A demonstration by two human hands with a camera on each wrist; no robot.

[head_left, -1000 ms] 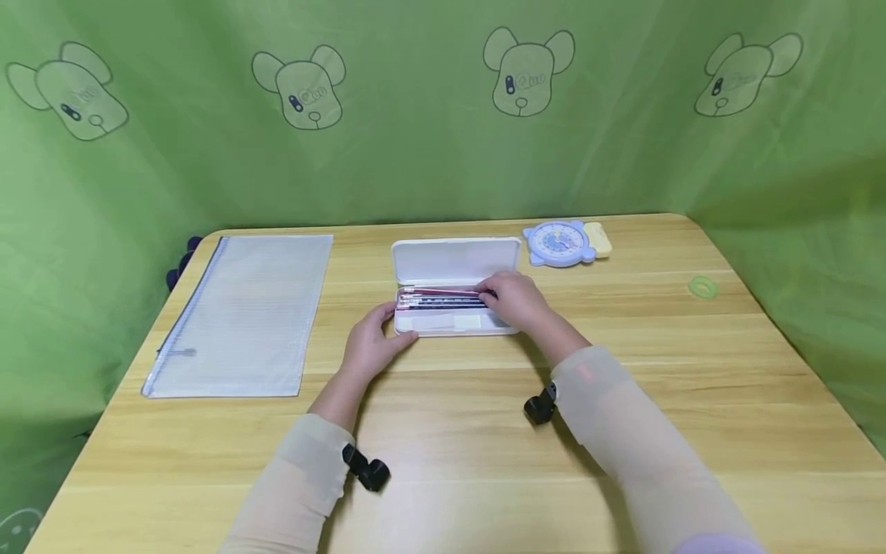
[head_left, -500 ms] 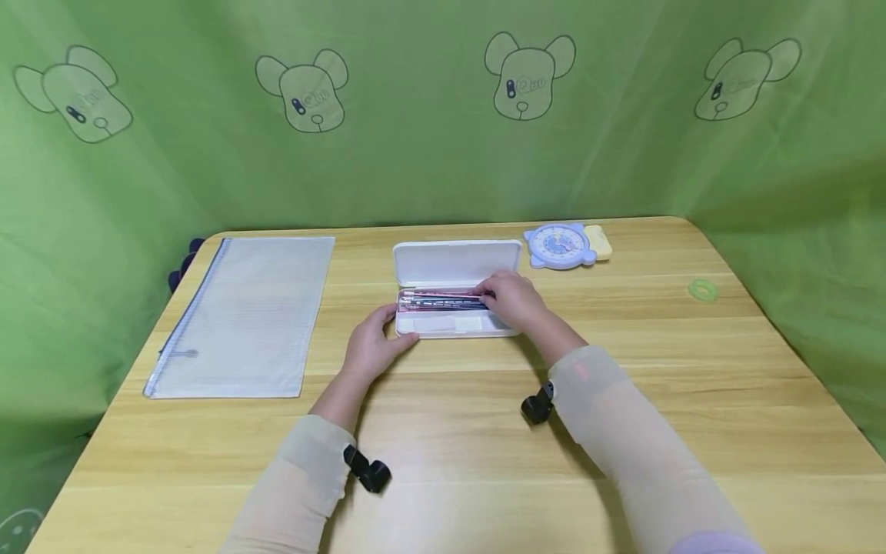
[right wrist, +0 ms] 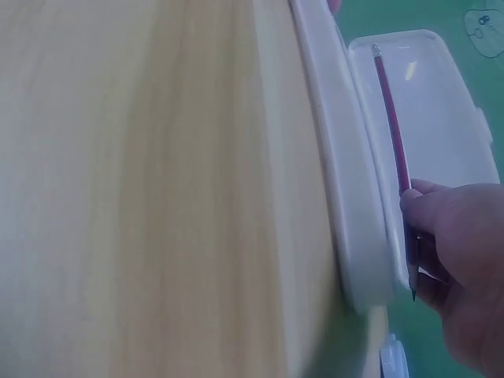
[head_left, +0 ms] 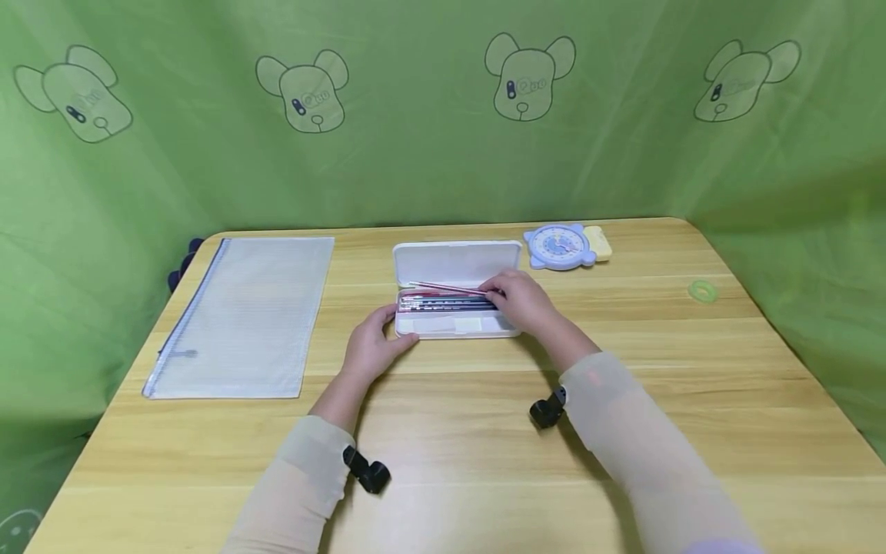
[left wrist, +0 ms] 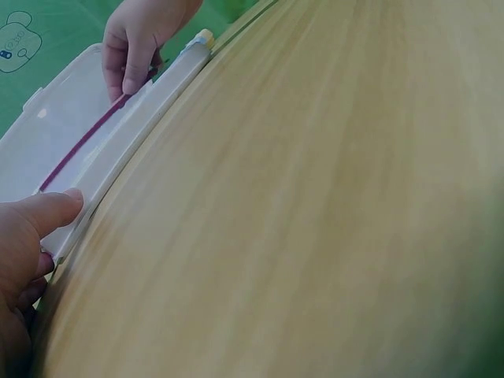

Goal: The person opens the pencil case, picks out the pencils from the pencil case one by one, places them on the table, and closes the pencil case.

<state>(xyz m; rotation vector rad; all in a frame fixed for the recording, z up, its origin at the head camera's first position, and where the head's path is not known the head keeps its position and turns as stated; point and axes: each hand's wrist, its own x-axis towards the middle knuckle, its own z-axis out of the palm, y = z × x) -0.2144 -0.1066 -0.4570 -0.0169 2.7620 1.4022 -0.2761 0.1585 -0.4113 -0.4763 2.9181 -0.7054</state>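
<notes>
A white pencil case [head_left: 429, 263] lies with its lid raised in the middle of the table. Its tray holds several dark pencils [head_left: 443, 305] and a red one at the back. My left hand [head_left: 370, 342] grips the case's left end, its thumb [left wrist: 57, 209] over the front rim. Between thumb and fingers, my right hand [head_left: 521, 302] pinches a red pencil [right wrist: 391, 110] just above the tray. The right wrist view shows its eraser end near the lid's far end and its dark tip beyond my fingers. My right hand hides the tray's back right part.
To the left, a translucent zip pouch [head_left: 242, 315] lies flat. A blue toy clock [head_left: 557, 246] and a pale yellow block [head_left: 598, 242] lie behind the case to the right. Farther right is a green ring [head_left: 703, 291]. A green curtain [head_left: 415, 169] hangs behind the table [head_left: 443, 431].
My right hand, which was down among the pencils, has lifted a red pencil out of the row and shifted slightly right. My left hand has stayed on the case.
</notes>
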